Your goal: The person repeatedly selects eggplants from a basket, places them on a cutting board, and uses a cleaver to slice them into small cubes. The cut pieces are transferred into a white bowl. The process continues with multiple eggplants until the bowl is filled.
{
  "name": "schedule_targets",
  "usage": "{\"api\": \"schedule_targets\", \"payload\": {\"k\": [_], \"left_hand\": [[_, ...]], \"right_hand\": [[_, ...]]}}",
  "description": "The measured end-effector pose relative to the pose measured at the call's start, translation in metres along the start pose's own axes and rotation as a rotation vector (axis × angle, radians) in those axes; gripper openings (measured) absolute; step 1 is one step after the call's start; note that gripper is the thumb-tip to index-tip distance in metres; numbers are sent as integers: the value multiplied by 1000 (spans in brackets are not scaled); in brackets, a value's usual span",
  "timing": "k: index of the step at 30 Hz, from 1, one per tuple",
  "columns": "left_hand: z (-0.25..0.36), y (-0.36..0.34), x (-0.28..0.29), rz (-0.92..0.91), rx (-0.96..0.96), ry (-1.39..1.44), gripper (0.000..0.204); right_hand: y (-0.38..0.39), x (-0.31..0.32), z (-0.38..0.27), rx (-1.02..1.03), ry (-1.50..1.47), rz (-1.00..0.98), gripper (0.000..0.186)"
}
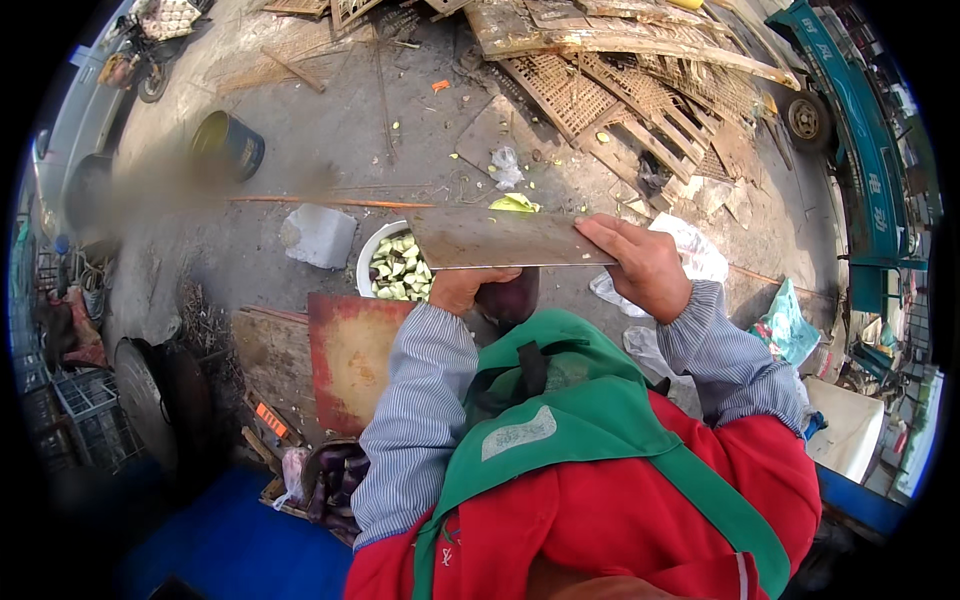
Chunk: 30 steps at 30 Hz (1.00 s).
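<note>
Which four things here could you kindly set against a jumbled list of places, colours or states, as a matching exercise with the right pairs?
Column one:
1. cleaver
2. white bowl
3. apron
4. pale block

Column two:
A. green
B. on the ground, left of the white bowl
C. held in the right hand
D. contains cut pieces

Pairs: 1-C, 2-D, 3-A, 4-B

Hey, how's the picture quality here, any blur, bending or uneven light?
Head view: a soft, blurry smudge left of centre overlaps the bucket's lower part; head view: fisheye distortion curves the teal vehicle and the corners are black; head view: the wooden pallets look bright, the lower left dark; head view: the blade looks fairly sharp.
</note>
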<state>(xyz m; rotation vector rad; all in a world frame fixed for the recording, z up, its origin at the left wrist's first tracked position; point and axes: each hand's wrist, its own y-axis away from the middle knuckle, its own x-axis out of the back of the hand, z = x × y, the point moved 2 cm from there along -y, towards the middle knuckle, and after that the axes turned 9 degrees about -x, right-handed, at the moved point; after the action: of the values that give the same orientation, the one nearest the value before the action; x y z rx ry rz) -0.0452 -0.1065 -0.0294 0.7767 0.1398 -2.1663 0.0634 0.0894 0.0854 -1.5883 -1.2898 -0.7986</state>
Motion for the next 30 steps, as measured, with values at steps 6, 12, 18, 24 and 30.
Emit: {"api": "schedule_targets", "payload": {"k": [6,12,18,24,30], "left_hand": [[26,5,0,5,-109,93,71],[32,0,-12,-53,-45,59,75],[27,2,-2,-162,79,-33,81],[-19,51,69,351,0,-34,68],[-146,195,198,1222,-176,445,43]], "right_hand": [[-9,-11,-8,76,14,-11,48],[2,-15,10,26,29,5,46],[35,-33,86,-551,29,-300,27],[71,-76,112,-1152,-463,-514,25],[54,-155,25,-898,-502,-903,27]]}}
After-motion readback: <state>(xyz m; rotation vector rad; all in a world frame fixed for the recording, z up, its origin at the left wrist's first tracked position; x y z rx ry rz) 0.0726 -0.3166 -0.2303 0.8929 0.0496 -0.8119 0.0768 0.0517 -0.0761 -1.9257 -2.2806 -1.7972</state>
